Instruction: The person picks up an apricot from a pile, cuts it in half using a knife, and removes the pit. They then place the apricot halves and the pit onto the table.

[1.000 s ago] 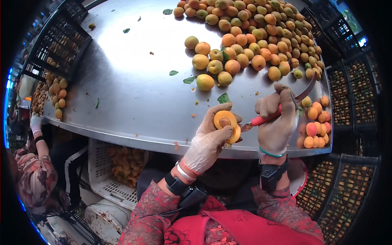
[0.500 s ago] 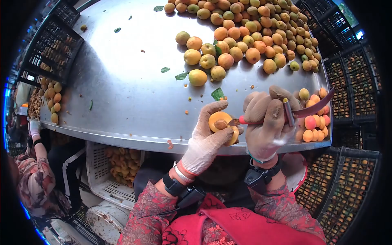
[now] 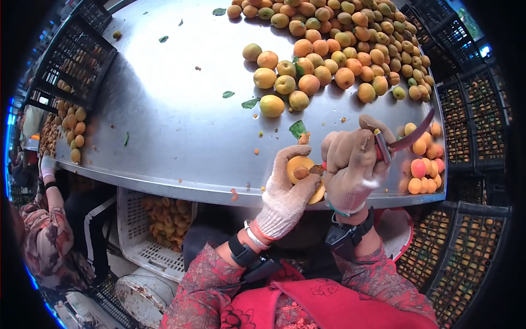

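Note:
In a tan and white glove, my left hand holds a split apricot, its yellow flesh and brown pit showing. My right hand, gloved too, is wrapped round a red-handled knife with a curved blade sticking out to the right. A small metal tip at the other end of the tool touches the fruit beside the pit. Just above my left hand a green leaf and an orange scrap lie on the metal table.
A large apricot pile covers the table's far right, with a smaller group at its right edge. Black crates stand at the right. A white crate of fruit is below the table. A co-worker's gloved hand is at far left.
The pit shows more clearly in the opened fruit. My right hand and the knife have shifted slightly left, nearer my left hand. The table and its fruit appear slightly lower and further right.

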Motion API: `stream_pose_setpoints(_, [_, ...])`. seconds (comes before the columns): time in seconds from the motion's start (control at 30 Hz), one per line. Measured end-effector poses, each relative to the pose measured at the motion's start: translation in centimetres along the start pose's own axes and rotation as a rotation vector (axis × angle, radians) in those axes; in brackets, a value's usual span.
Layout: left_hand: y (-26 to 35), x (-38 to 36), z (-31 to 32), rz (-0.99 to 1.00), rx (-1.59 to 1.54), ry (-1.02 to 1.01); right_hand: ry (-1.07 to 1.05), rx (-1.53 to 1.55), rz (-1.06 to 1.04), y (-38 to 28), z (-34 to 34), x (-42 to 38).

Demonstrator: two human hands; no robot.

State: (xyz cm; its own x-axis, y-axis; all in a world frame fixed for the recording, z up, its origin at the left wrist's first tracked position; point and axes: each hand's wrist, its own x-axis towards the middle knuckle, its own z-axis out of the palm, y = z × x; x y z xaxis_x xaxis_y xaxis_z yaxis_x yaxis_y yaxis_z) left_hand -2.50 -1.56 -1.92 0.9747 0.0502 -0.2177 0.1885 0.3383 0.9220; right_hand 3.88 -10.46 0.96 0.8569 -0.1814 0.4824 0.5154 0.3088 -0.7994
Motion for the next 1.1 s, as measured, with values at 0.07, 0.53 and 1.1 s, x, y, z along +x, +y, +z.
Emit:
stream_pose_setpoints(0.07, [0.2,-0.3,0.2,-0.003,-0.003,0.002,0.03,-0.019,0.033,-0.4,-0.2,0.4])
stream_pose_setpoints(0.53, [-0.3,-0.2,0.2,0.021,0.061,-0.028,0.124,0.063,0.127,-0.7,0.1,0.2])
stream_pose_setpoints(1.1, [0.2,-0.4,-0.4,0.17,0.203,-0.164,0.452,0.421,0.801,1.2,-2.9,0.8])
